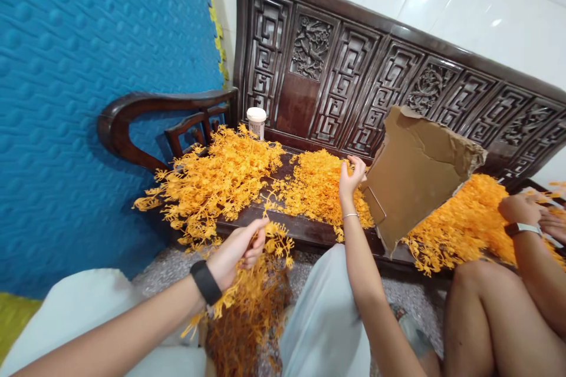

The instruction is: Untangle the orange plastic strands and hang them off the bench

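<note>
My left hand [239, 247], with a black band on its wrist, is closed, thumb against fingers, on a thin orange plastic flower sprig [267, 206]. More orange sprigs [260, 283] hang below and behind that hand, in front of the bench. My right hand [352, 177], wearing a thin bracelet, is raised over the middle pile of small orange plastic pieces [318, 182]. Its fingers are curved and apart, and I see nothing held in them. To the left, a larger heap of orange sprigs [216, 182] covers the bench end.
The dark carved wooden bench [300, 100] has a curved armrest [132, 100] at left. A white lidded tub [256, 122] stands at its back. Cardboard [415, 171] leans beside my right hand. A co-worker's hand [522, 212] is near the right orange pile [469, 218].
</note>
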### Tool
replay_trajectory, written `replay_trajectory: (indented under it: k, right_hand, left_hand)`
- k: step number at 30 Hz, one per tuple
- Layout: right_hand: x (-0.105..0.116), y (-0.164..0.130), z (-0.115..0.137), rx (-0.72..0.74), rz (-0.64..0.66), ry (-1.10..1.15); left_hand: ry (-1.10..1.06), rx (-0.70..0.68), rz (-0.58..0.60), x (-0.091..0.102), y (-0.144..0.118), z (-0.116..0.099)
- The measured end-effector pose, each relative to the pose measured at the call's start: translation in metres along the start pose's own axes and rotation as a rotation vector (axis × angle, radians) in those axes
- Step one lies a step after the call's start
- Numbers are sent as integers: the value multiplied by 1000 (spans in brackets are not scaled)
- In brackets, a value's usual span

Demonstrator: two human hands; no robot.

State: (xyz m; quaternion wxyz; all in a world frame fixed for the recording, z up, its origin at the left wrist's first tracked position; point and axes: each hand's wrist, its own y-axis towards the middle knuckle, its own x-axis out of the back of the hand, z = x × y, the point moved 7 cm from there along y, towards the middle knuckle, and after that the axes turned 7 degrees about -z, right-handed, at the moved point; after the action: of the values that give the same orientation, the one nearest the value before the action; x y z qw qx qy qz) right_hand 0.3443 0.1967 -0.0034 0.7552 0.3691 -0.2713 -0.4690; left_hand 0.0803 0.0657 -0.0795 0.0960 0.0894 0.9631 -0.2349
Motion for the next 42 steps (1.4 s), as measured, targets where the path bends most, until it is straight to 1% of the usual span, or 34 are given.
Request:
replay_trajectory:
  k: [1, 2, 3, 7, 10, 12, 14, 17, 22, 25, 29, 33, 37, 39, 42]
  right_hand:
    - [0, -5, 12, 22, 24, 42]
    - [-1, -11, 25, 41, 77, 98]
    - [-5, -18, 38, 55, 155, 162]
    - [-22, -55, 85, 87, 592, 385]
    - [-27, -86, 110, 109, 872, 442]
    - [-26, -102, 121, 137, 1010, 452]
    - [-23, -112, 129, 164, 1070, 446]
    - [-17, -114, 134, 199, 1037, 390]
    - [-8, -108, 139, 326, 940, 290]
    - [-6, -103, 136, 371, 905, 234]
    - [-10, -94, 125, 406, 869, 157]
    - [-16, -82, 113, 405, 775, 99]
    - [-16, -72, 110, 408, 679, 76]
    - [-14, -66, 109, 375, 607, 63]
    - [-10, -56, 102, 276, 497, 57]
  left_hand:
    - [-17, -17, -11, 3, 4, -3]
    - [-35, -33, -15, 5, 8, -6]
    - [-53, -47, -14, 6, 12, -9]
    - [-58, -85, -4, 6, 19, -19]
    - [-1, -102, 16, 1, 19, -20]
    - [25, -98, 22, -3, 19, -17]
    - [34, -103, 15, -6, 18, -14]
    - [35, -123, 3, -9, 18, -14]
    - [-6, -151, -19, -12, 15, -20]
    - [-7, -172, -29, -12, 13, -22]
    - [2, -185, -11, -13, 10, -20]
    - [-19, -167, 0, -15, 6, -17]
    - [-54, -188, 18, -20, 6, -23]
    - [-74, -207, 24, -25, 7, -28]
    - [-117, -231, 59, -38, 8, -35]
